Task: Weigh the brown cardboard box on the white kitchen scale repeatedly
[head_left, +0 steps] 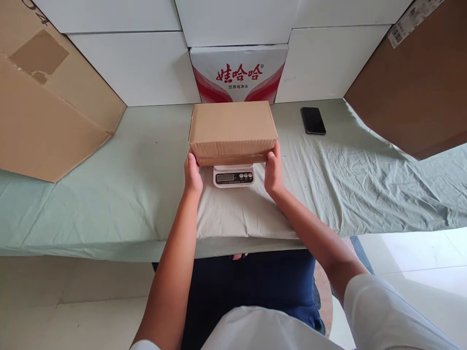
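A closed brown cardboard box (pixel 234 124) is held level between both my hands, over a small white kitchen scale (pixel 233 177). My left hand (pixel 192 172) grips the box's near left corner, and my right hand (pixel 273 170) grips the near right corner. Thumbs lie on the outside, while most of the other fingers are hidden by the box. Only the scale's front shows, with its dark display and several buttons. Whether the box rests on the scale or hovers just above it, I cannot tell.
A black phone (pixel 313 120) lies on the green cloth (pixel 156 194) to the right. Behind stands a white and red carton (pixel 239 73) against white panels. Large cardboard sheets, one on the left (pixel 54 112) and one on the right (pixel 412 82), flank the table.
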`<state>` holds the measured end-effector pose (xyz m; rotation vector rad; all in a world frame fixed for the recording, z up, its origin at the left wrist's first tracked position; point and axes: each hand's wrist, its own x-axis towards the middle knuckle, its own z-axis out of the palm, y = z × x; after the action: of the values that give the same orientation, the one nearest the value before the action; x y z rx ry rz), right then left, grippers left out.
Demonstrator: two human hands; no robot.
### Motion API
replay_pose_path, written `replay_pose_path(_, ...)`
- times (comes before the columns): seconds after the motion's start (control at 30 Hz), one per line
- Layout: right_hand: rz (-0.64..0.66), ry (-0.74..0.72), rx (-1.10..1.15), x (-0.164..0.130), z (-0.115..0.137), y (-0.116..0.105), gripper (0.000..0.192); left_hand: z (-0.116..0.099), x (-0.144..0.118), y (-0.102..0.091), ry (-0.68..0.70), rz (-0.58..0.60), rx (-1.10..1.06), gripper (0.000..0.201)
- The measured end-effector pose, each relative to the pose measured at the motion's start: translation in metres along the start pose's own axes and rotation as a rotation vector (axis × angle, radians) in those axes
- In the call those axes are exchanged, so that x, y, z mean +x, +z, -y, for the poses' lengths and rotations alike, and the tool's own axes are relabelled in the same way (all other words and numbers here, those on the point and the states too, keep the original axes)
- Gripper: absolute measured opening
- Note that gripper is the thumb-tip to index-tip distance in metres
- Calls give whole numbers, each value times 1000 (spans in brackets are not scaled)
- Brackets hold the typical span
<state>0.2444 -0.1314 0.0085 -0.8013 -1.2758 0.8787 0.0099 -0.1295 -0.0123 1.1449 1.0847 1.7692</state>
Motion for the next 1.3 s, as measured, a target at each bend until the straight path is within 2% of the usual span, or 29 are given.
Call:
replay_pose_path(0.2,-9,11,18,-2,3,2,58,-4,-1,1,-23,28,21,90)
replay_pose_path(0.43,-26,53,-20,-1,-5,-2,64,-12,-4,-1,9,49,40,91)
replay_pose_path(0.63,-44,80,-5,2,-8,-5,65,-17,-13,-4,-24,36,43,95)
replay_pose_path(1.0,-12,29,12,1,6,2,60,-23,-16,0,4,75,80,89)
replay_pose_path(1.13,4,-31,-12,20,13,-2,58,-36,-1,2,49,135,29,89)
replay_pose_path(1.3,22,-62,-79,77,-4,2,61,-38,53,4,56,213,-59,89)
